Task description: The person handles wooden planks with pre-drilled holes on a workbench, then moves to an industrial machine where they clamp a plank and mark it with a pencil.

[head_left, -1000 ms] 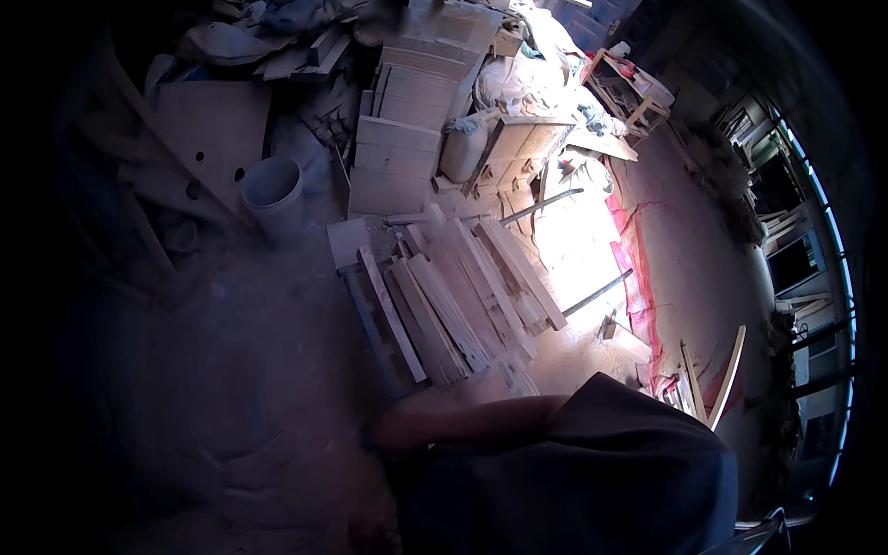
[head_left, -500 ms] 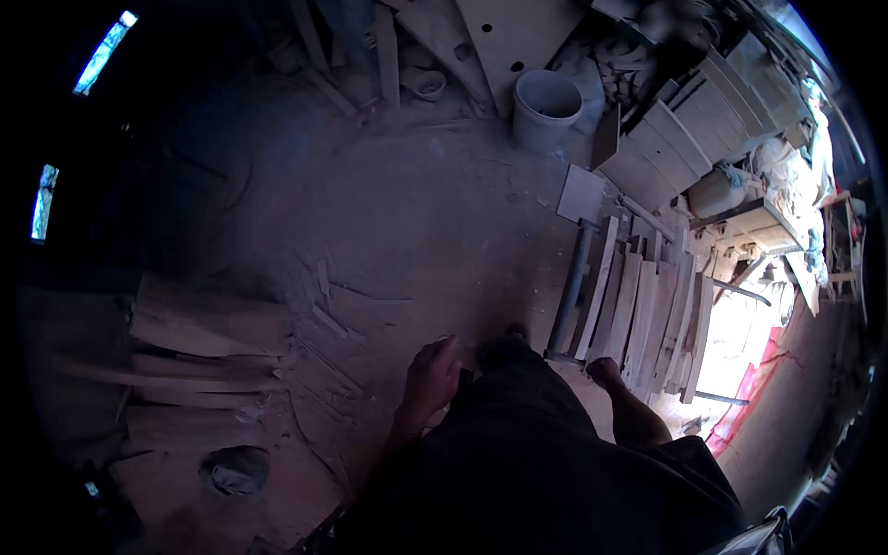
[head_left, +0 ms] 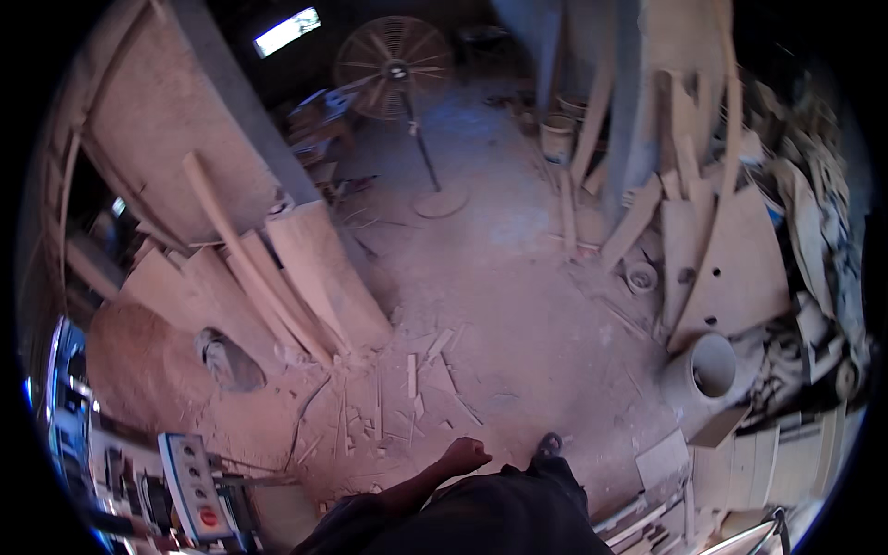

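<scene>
Several wood offcuts (head_left: 412,388) lie beyond left hand (head_left: 464,454).

You wear a dark, nearly black top that fills the lower middle of the view, its fabric loose and creased; your left forearm is bare down to the left hand (head_left: 465,455), with no glove or watch showing

pedestal fan (head_left: 396,65) | leaning boards (head_left: 277,268) | white bucket (head_left: 708,370) | possibly sawdust heap (head_left: 139,361)
</scene>
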### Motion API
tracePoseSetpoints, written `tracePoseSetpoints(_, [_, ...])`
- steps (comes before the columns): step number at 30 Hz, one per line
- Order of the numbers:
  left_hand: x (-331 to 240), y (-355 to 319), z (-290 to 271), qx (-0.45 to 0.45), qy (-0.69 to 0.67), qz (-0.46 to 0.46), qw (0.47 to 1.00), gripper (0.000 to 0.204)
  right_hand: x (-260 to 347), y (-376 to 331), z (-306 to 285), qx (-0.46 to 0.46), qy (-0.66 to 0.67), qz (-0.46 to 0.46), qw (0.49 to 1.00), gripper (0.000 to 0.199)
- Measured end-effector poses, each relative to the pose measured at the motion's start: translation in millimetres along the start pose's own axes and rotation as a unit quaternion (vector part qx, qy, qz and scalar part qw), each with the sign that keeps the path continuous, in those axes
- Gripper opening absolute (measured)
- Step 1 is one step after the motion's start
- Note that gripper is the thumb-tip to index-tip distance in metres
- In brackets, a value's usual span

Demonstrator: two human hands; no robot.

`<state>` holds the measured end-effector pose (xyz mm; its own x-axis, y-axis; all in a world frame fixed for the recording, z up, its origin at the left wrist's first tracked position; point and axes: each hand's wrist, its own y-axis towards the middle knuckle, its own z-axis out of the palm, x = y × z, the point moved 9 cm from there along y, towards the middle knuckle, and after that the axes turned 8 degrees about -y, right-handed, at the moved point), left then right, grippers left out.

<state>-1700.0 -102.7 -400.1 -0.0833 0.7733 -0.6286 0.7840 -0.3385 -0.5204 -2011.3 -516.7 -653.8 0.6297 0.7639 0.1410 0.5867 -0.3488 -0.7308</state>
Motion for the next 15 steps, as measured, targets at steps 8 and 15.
tracePoseSetpoints(8, [201,0,-42,-0.226,-0.07,-0.201,0.951,0.027,110,258,-347,-0.094,0.316,-0.052,0.943,0.021])
tracePoseSetpoints(15, [230,55,60,0.112,0.267,-0.151,0.945,0.021,386,312,-516,-0.068,0.469,-0.214,0.854,0.023])
